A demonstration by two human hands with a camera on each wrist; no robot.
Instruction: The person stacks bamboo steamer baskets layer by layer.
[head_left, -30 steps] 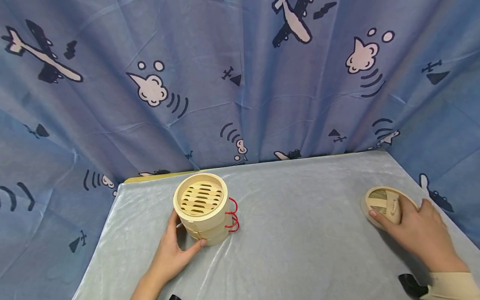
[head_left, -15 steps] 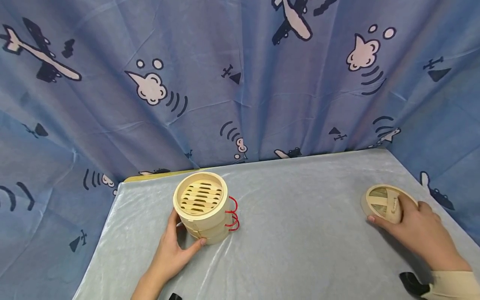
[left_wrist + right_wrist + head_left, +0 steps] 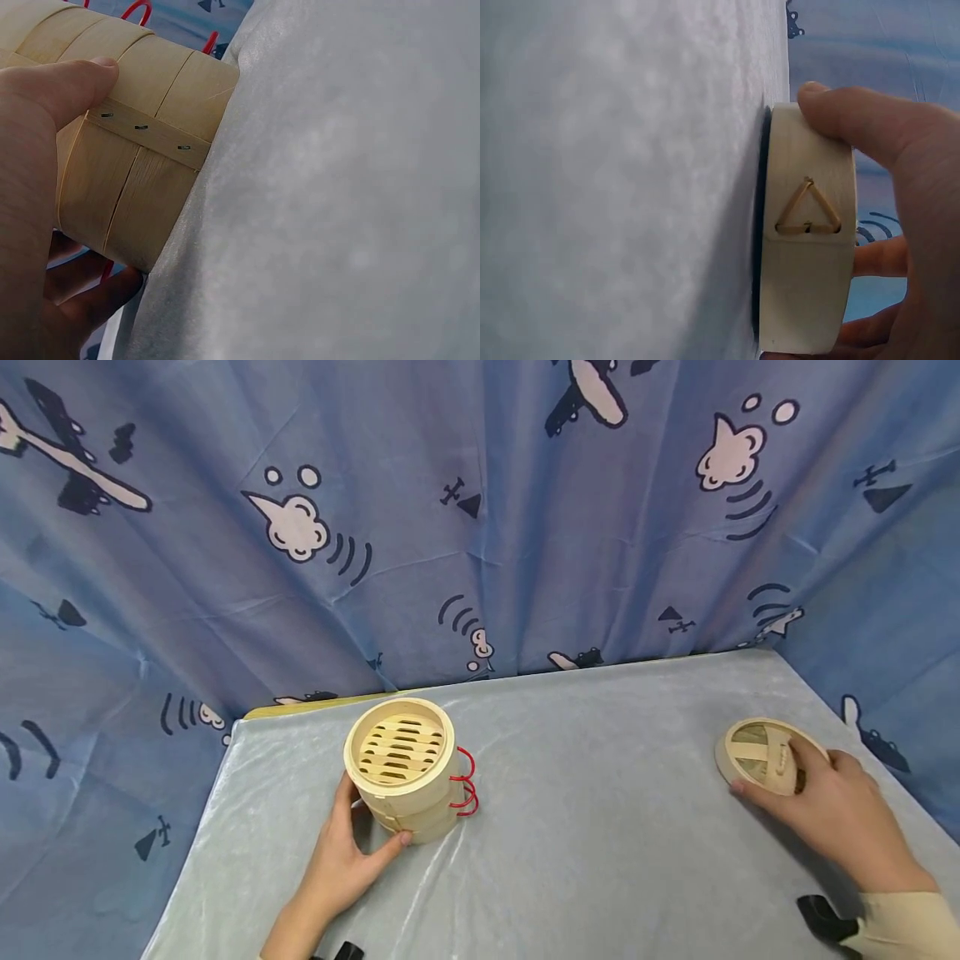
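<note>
A round bamboo steamer [image 3: 420,802] of stacked tiers stands at the left of the table, its slatted top uncovered. Red loops [image 3: 467,781] stick out from its right side. My left hand [image 3: 341,864] holds it from the near left, thumb across the front wall and fingers round the far side; staples show on its band in the left wrist view. Far to the right, my right hand [image 3: 843,818] grips the bamboo steamer lid [image 3: 750,752] by its rim. The thumb [image 3: 847,109] presses the lid's side wall, which carries a stitched triangle, close over the cloth.
A pale grey velvety cloth [image 3: 585,793] covers the table. Behind and at both sides hangs a blue curtain [image 3: 525,552] printed with airplanes and clouds. A yellowish table edge [image 3: 322,704] shows at the back left. Black wrist straps [image 3: 825,918] show near the hands.
The right hand and the lid have shifted slightly to the left. The head view has tipped a little, so the scene sits higher. The left hand keeps its hold on the steamer.
</note>
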